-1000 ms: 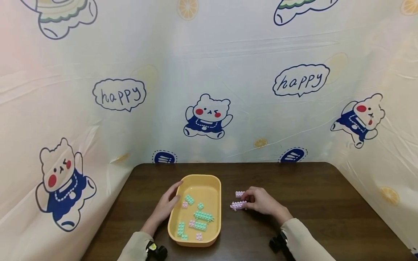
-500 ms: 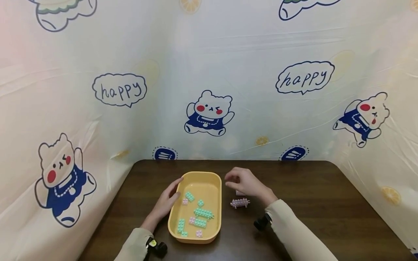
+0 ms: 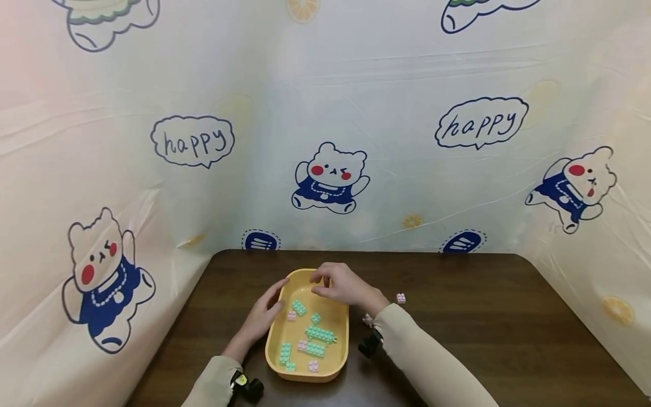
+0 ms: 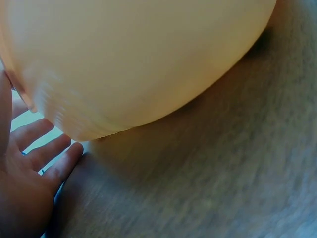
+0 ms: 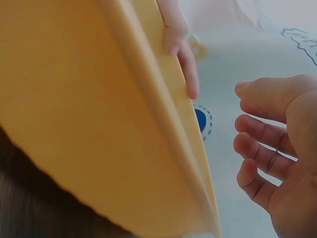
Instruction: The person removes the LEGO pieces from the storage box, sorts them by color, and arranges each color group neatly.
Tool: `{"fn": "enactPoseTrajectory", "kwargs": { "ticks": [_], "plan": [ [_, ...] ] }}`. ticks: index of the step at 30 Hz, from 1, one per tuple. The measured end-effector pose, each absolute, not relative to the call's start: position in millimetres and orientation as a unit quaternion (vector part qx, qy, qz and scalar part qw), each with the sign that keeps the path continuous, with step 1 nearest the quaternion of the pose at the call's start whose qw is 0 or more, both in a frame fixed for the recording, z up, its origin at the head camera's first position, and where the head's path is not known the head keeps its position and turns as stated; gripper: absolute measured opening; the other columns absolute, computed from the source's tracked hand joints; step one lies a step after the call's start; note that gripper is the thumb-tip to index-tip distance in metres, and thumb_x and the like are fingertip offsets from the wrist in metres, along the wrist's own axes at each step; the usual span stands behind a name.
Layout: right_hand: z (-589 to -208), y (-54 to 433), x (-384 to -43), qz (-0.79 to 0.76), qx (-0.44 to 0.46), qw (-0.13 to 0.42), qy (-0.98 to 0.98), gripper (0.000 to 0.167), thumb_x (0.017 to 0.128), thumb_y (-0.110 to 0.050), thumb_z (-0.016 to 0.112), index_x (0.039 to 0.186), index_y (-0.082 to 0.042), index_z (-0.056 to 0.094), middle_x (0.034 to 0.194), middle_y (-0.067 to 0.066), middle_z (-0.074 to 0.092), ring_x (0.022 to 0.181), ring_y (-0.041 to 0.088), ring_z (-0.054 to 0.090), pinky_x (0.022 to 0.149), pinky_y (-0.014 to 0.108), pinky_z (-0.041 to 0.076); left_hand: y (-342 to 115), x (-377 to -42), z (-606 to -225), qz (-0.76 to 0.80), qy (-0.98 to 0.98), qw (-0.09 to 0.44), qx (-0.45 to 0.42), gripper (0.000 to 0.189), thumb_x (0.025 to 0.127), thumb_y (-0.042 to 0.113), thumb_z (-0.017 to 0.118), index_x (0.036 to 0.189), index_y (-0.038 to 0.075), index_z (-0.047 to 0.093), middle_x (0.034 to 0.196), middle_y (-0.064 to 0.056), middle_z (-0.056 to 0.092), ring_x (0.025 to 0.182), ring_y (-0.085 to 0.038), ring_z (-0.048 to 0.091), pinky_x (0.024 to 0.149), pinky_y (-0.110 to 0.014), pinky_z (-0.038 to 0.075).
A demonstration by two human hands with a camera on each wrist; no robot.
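My left hand (image 3: 261, 316) rests against the left side of a yellow tray (image 3: 346, 339), thumb and index finger at the rim. In the left wrist view its other fingers (image 4: 62, 163) lie fairly straight by the outer wall. Over the tray's far right part is my right hand (image 3: 342, 285), fingers loosely bent. The right wrist view shows no thing between its fingers (image 5: 262, 129). Inside the tray lie a long mint block piece (image 3: 320, 333), a mint block (image 3: 299, 307), small pink blocks (image 3: 313, 366) and several other mint pieces.
To the right of the tray, a pink block (image 3: 400, 298) lies on the dark wooden table (image 3: 473, 322). A second pink piece (image 3: 368, 320) is partly hidden by my right forearm. A printed curtain (image 3: 386, 73) stands behind the table.
My right hand has let go of the pink block piece on the table and moved left, past the other pink block, to above the tray. The left hand stays at the tray's side.
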State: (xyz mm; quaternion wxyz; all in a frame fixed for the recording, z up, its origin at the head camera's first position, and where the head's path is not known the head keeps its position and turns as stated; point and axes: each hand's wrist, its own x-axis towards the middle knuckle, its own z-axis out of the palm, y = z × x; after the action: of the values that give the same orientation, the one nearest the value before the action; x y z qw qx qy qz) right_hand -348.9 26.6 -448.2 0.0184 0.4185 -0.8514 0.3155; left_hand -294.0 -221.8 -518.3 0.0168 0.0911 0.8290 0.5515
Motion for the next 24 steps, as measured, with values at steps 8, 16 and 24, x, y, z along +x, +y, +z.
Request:
{"fn": "enactPoseTrajectory", "kwargs": {
  "ticks": [8,16,24],
  "plan": [
    [-460,5,-354,0.289,0.418,-0.008,-0.861,0.022,0.089,-0.025,0.071,0.106,-0.011,0.072,0.090,-0.006,0.064,0.077,0.015,0.059,0.063,0.016,0.048,-226,-304,-540,0.552,0.828,-0.014,0.096,0.052,0.100,0.013,0.049,0.149,0.026,0.039,0.156,-0.009,0.035,0.138,-0.032,0.040,0.106,-0.052,0.041],
    [-469,-11,-353,0.241,0.437,-0.046,-0.865,0.023,0.089,-0.026,0.070,0.107,-0.012,0.072,0.096,-0.006,0.067,0.079,0.007,0.058,0.068,0.015,0.047,-226,-304,-540,0.547,0.831,-0.030,0.098,0.052,0.098,0.012,0.050,0.147,0.028,0.042,0.153,-0.007,0.040,0.135,-0.031,0.044,0.099,-0.049,0.048],
    [-479,-22,-345,0.190,0.458,-0.049,-0.867,0.025,0.090,-0.027,0.068,0.111,-0.013,0.072,0.102,-0.002,0.068,0.087,0.008,0.061,0.075,0.018,0.049,-226,-303,-540,0.545,0.831,-0.033,0.104,0.053,0.097,0.011,0.050,0.147,0.026,0.041,0.154,-0.007,0.039,0.138,-0.032,0.039,0.105,-0.052,0.041]
  ]
}}
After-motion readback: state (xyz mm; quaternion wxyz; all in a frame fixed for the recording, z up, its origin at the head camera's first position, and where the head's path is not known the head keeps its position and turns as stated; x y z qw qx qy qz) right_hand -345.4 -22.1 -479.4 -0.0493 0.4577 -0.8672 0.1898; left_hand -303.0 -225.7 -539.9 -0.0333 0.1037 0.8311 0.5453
